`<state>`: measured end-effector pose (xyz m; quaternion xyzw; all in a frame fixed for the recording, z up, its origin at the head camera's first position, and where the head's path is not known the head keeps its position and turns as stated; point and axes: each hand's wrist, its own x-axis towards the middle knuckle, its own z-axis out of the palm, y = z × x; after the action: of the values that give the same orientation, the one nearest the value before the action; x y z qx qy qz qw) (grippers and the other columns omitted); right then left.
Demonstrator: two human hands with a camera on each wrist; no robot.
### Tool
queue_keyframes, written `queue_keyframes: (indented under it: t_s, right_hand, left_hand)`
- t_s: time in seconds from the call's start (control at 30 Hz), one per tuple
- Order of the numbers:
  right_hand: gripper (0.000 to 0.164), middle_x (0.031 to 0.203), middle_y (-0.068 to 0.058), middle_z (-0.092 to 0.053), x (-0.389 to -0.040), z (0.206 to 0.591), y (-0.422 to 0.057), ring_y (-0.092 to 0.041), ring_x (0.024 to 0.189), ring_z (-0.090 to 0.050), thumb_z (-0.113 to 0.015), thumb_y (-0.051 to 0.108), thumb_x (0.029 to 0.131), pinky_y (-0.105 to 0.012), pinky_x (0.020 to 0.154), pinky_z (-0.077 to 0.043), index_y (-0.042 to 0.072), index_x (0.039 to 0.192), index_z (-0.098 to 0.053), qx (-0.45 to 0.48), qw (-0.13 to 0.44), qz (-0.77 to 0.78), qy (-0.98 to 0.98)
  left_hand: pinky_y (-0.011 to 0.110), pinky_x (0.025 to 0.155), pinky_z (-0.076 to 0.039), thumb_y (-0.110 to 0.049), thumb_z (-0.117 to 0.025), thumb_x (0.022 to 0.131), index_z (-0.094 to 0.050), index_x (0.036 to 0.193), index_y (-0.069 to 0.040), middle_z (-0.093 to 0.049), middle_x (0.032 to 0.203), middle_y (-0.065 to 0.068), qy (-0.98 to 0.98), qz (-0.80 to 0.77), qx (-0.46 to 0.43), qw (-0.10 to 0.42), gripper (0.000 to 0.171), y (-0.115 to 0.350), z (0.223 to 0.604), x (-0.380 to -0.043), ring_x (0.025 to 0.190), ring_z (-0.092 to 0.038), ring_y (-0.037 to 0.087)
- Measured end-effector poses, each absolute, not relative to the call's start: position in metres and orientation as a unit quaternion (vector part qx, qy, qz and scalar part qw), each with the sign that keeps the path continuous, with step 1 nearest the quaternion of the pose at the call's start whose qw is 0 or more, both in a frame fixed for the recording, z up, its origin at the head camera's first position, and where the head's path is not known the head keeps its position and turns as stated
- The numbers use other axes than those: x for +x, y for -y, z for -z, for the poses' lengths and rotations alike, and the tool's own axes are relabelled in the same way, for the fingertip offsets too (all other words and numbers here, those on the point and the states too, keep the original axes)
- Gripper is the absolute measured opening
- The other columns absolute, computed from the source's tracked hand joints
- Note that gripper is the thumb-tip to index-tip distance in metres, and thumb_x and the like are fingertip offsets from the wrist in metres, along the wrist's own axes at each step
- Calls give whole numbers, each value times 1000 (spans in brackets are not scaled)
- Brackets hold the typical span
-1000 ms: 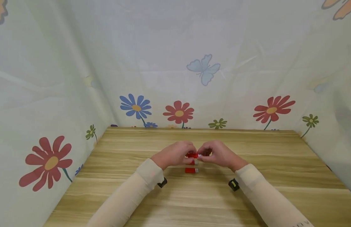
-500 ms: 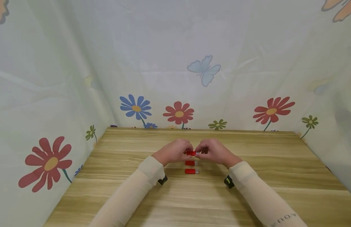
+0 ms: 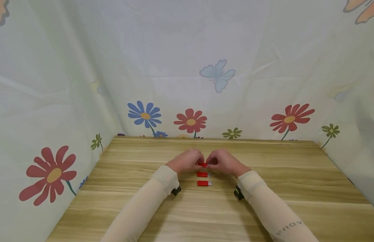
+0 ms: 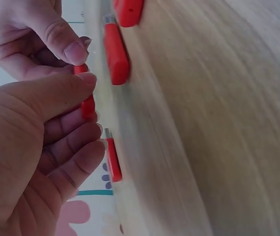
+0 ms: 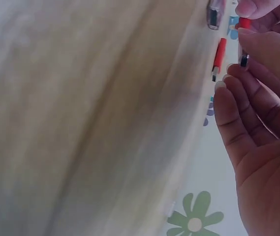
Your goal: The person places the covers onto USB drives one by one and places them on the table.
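Above the wooden table, my left hand pinches the red body of a USB flash drive between thumb and fingers. From the other side, my right hand pinches the same drive near its connector end, whose tip shows below the thumb. The thumbs are close together. Nearer me on the table lie two red USB drives, a middle one and a near one, parallel with connectors to the right. Another red drive lies beyond the hands; they hide it in the head view.
The wooden tabletop ends at a white, flower-printed cloth behind and at both sides. Dark devices sit under both wrists, the left one and the right one.
The right hand has moved a little left, closer to the left hand. The held drive has shifted slightly left, and the middle drive on the table, partly covered before, now shows fully.
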<state>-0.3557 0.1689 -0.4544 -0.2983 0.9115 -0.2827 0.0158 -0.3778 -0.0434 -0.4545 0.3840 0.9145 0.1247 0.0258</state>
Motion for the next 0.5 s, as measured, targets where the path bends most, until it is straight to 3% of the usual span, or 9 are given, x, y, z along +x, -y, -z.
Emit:
queue_keyframes:
  t_s: [0.5]
  right_hand:
    - [8,89,7,-73,-361,458,-163,-9,77,-63,-81,18,89,-28,78,-57,16,96,-79,-287,59,268,-918]
  left_hand:
    - [21,79,-53,-25,-79,91,-75,99,-16,-68,88,-7,-912,-84,401,25,13,39,459,-380,78,-59,9]
